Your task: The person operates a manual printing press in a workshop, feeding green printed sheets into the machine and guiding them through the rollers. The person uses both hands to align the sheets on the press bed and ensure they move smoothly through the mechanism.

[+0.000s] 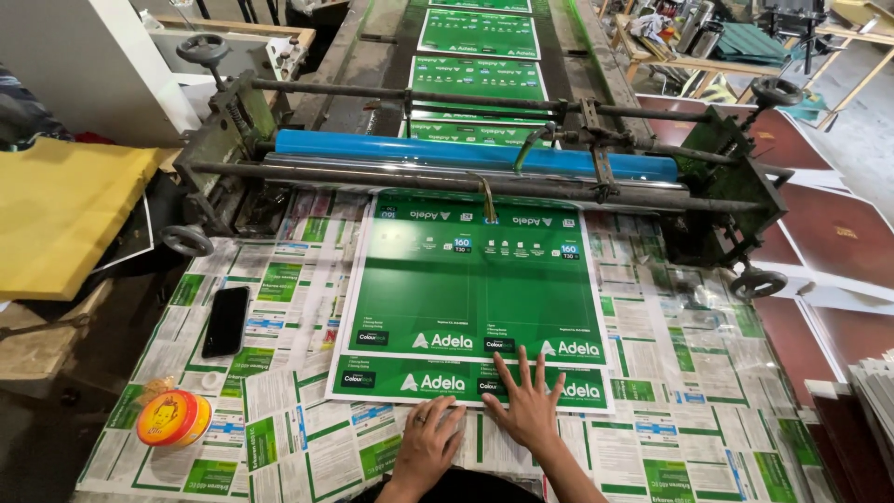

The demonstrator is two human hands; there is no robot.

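Sheet: large green printed sheet, lying flat on the table top, far edge just under the rollers, near edge toward the body.
Right hand: right hand flat on the near edge of the sheet, fingers spread and released, pressing rather than grasping.
Left hand: left hand resting just below the sheet's near edge on the paper covering, fingers loosely curled, holding nothing; whether the fingertips touch the sheet cannot be told.
Step in hand: judged to be receiving or squaring the sheet at the machine's delivery end, palms steadying it.
Next move calls for: probably an even slide with both palms, keeping the sheet flat and its edges parallel to the rollers, without creasing the near corners.
Machine: blue roller and steel rods across the far side; more green sheets in line on the belt behind.
Table: printed paper covering over the whole top.
Nearby things: black phone to the left, well apart from the sheet; round orange-and-yellow tin near the left corner.
In the way: thin curved metal finger hanging over the sheet's far edge, likely to catch it if lifted.
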